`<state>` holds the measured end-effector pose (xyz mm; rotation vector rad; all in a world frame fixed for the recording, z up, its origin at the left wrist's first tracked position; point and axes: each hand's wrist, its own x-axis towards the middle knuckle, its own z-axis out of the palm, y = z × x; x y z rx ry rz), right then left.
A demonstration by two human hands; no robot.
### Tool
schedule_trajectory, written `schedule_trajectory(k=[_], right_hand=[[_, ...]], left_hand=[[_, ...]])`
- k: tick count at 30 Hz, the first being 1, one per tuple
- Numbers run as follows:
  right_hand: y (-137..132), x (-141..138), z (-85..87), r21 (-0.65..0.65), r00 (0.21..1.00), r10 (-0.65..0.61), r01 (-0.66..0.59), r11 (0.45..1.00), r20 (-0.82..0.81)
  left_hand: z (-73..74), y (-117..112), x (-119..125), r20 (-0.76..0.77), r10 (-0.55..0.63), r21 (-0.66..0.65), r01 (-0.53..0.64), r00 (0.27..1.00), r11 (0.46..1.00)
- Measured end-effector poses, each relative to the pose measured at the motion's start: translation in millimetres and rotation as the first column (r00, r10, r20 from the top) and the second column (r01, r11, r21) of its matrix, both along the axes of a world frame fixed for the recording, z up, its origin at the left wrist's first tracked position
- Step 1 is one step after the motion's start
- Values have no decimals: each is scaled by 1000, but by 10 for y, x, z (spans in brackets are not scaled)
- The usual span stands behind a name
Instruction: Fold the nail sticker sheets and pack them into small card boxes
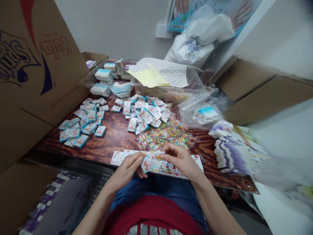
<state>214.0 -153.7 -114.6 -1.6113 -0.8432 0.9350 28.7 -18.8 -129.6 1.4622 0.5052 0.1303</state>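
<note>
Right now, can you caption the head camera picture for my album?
The left hand and right hand hold a small printed card above a printed sheet.

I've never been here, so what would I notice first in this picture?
Probably the sparkly heap of tiny multicoloured pieces in clear wrappers in the middle of the brown wood-grain table. Just behind it lie scattered small white-and-blue cards printed with red handprints. At the front, the person's left hand and right hand hold one such card over a long printed paper sheet.
</note>
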Motion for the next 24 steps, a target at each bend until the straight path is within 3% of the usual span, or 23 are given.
schedule_trajectory(k=[5, 10, 18, 24], right_hand=[[32, -20, -82, 30, 963, -73, 67, 997, 258], [47, -4, -313, 17, 975, -45, 43, 999, 215], [10, 7, -406, 45, 988, 7, -14, 999, 152], [-94, -30, -407, 90, 999, 11, -6, 996, -53]], left_hand=[[-78, -29, 92, -50, -33, 162, 41, 998, 986], [-76, -20, 94, -94, -36, 336, 66, 995, 939], [-230, 45, 101, -103, -92, 151, 107, 990, 983], [-256, -8, 143, -85, -45, 165, 59, 995, 985]])
